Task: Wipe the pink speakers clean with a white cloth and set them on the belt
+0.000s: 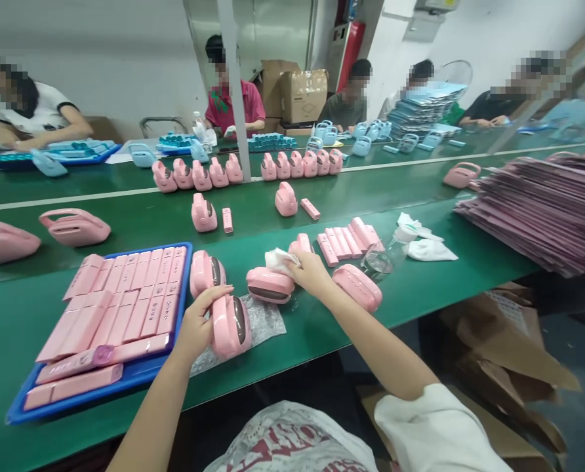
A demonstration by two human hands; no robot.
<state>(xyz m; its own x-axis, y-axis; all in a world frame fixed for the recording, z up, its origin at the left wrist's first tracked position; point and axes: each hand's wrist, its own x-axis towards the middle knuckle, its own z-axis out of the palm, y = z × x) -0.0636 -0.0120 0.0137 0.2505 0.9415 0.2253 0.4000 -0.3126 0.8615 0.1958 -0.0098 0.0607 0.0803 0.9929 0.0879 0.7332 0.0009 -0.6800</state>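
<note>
My left hand (199,326) is closed on a pink plastic casing with a handle and a dark window (229,328), tilted over a sheet of bubble wrap (267,321). My right hand (311,270) pinches a crumpled white cloth (280,260) just above another pink casing with a dark window (269,286). Whether the cloth touches that casing, I cannot tell. A third pink casing (206,271) stands behind my left hand. To the right of my right wrist lies one more pink casing (357,287), and a further one is partly hidden behind that hand.
A blue tray (187,275) of pink oblong parts sits on the left. Several loose pink parts (344,241), a clear bottle (395,246) and white cloths (430,250) lie to the right, before stacked pink sheets (543,210). Pink casings (201,176) line the bench; co-workers sit opposite.
</note>
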